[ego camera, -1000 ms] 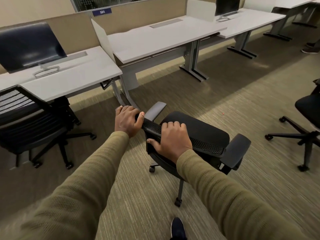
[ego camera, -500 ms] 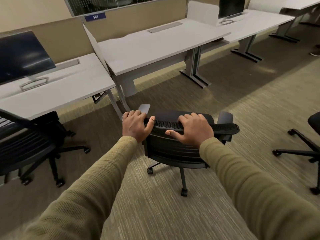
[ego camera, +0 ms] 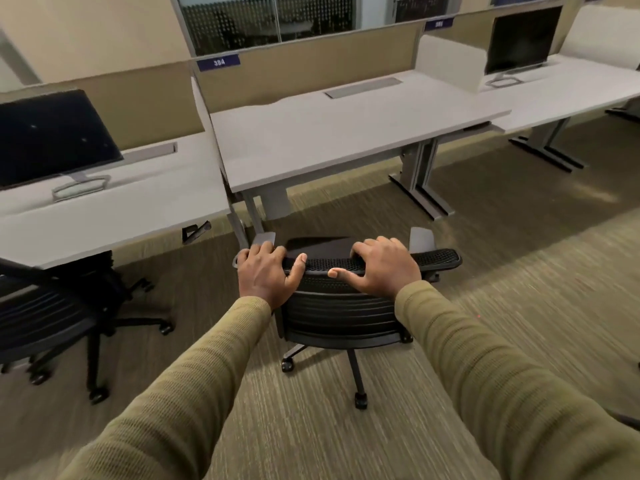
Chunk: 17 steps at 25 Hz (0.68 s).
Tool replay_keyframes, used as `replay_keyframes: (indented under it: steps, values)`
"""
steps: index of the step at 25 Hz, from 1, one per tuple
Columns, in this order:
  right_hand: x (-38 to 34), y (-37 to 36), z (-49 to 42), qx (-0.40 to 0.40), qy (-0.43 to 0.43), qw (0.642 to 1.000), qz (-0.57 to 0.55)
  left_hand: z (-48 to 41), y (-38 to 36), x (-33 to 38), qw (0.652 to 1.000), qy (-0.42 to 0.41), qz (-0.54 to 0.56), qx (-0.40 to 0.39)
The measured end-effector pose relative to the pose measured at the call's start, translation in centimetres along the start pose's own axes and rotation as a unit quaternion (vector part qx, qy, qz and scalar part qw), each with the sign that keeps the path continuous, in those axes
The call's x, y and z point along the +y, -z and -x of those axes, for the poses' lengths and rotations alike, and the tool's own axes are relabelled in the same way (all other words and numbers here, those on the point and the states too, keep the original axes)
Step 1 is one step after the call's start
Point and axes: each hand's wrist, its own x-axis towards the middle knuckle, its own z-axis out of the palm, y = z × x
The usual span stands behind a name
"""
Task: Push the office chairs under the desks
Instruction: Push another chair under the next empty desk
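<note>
A black mesh-backed office chair (ego camera: 341,310) on castors stands on the carpet in front of me, its back towards me and its seat facing the middle white desk (ego camera: 332,133). My left hand (ego camera: 266,275) grips the top rail of the backrest at its left end. My right hand (ego camera: 382,266) grips the same rail right of centre. The chair's front is a short way from the desk's edge, its armrests level with the desk's left leg (ego camera: 258,211).
A second black chair (ego camera: 52,317) sits partly under the left desk (ego camera: 104,209), which carries a dark monitor (ego camera: 52,136). Another monitor (ego camera: 521,38) stands on the right desk. Desk feet (ego camera: 420,194) lie on the carpet to the right. Beige partitions back the desks.
The chair has swung round so its back squarely faces me and it has rolled closer to the middle desk. Both hands stayed on the backrest.
</note>
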Motion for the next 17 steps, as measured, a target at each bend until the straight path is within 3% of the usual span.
replay_keyframes:
  steps: [6, 12, 17]
  values:
    - [7.4, -1.7, -9.2, -0.052, 0.018, 0.998, -0.038, -8.6, -2.2, 2.7, 0.999, 0.024, -0.02, -0.03]
    - [13.0, -4.5, -19.9, -0.048, 0.047, 0.997, -0.048, -18.2, -5.4, 3.6, 0.998, 0.061, -0.028, -0.002]
    - [17.5, -6.8, -28.8, -0.052, 0.07, 0.993, -0.077, -26.4, -7.7, 4.1, 0.996, 0.077, -0.037, -0.033]
